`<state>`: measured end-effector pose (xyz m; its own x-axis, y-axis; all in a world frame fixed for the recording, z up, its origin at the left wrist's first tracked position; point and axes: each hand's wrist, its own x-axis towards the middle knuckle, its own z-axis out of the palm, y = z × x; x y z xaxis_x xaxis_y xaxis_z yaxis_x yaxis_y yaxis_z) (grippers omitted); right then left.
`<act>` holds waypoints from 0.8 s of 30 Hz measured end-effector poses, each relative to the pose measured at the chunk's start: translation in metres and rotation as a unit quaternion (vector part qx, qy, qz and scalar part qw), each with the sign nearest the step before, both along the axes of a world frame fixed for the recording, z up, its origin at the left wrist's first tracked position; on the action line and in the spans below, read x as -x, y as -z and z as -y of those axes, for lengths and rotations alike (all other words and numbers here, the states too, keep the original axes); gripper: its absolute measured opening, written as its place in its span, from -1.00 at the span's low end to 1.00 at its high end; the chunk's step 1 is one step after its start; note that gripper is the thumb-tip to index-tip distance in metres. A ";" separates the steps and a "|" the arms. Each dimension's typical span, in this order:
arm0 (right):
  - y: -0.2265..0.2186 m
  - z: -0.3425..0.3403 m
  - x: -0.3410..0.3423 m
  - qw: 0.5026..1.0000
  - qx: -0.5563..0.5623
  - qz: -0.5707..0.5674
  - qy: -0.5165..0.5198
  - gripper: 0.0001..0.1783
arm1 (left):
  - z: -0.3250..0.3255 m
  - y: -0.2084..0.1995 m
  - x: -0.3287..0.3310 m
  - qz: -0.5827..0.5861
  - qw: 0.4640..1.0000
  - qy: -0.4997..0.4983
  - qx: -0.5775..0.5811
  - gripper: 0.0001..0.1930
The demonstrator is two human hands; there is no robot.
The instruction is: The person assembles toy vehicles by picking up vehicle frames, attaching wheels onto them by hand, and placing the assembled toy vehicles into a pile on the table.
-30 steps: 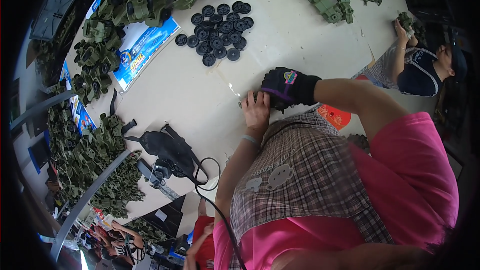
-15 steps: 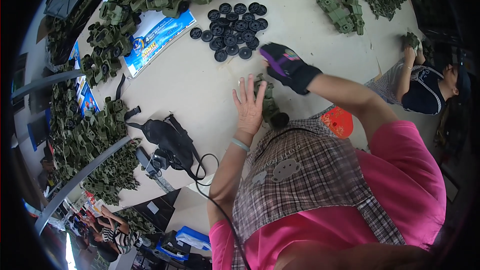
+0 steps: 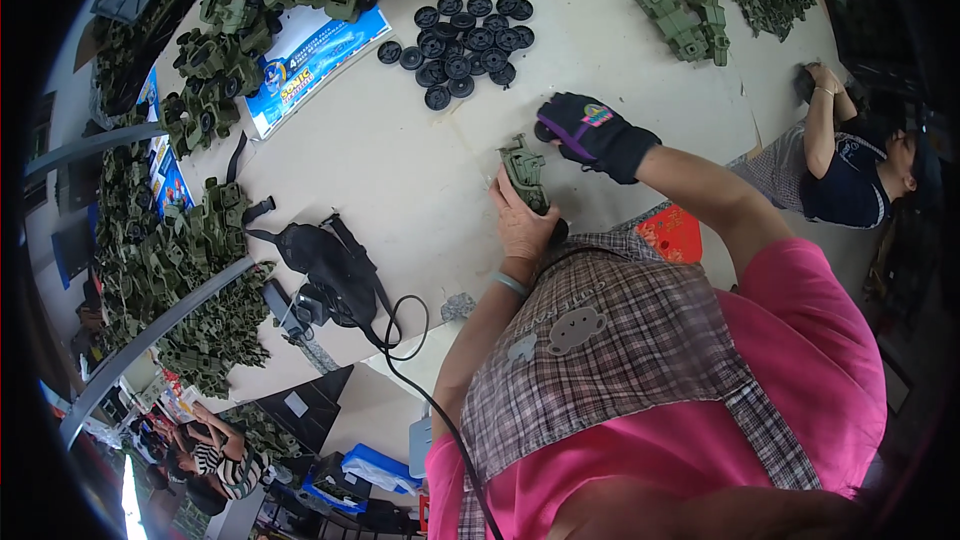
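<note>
My bare left hand (image 3: 524, 228) is wrapped round an olive-green toy vehicle body (image 3: 523, 168) at the table's near edge, close to my apron. A dark round part shows at the vehicle's near end, partly hidden by the hand. My right hand (image 3: 596, 136), in a black and purple fingerless glove, is just to the right of the vehicle. Its fingers are closed on a black toy wheel (image 3: 543, 130), which is apart from the vehicle. Beyond both hands lies a loose group of black toy wheels (image 3: 457, 67), flat on the table.
Green toy vehicles (image 3: 215, 50) are heaped at the far left, partly on a blue printed sheet (image 3: 335, 48). More green bodies (image 3: 672, 18) lie far right. A black pouch (image 3: 325, 265) with a cable sits at left. Co-workers sit at right and lower left.
My left hand, spread open before, has closed round the toy vehicle. My right hand has moved away from the wheel group, toward me and right, with a wheel at its fingertips.
</note>
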<state>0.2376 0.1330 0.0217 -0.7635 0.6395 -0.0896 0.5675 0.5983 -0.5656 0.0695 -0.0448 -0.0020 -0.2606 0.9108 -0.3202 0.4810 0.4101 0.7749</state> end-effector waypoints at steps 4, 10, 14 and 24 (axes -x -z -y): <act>-0.017 0.035 -0.006 0.997 0.010 -0.078 0.024 -0.60 | 0.000 0.004 -0.007 -0.018 0.999 -0.026 0.017 0.22; -0.028 0.045 0.008 0.996 -0.040 -0.080 -0.022 -0.40 | -0.003 0.007 -0.012 -0.039 0.999 -0.019 0.029 0.21; -0.033 0.041 0.014 0.998 -0.042 -0.018 -0.038 -0.48 | -0.004 0.006 -0.009 0.002 0.998 0.000 0.070 0.20; -0.042 0.014 0.045 0.992 -0.067 -0.099 0.041 -0.44 | -0.005 0.001 -0.007 -0.026 0.995 0.010 0.096 0.18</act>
<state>0.1929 0.1189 0.0634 -0.7031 0.6956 0.1478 0.5023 0.6330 -0.5891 0.0766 -0.0393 -0.0030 -0.2634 0.8392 -0.4758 0.5284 0.5382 0.6567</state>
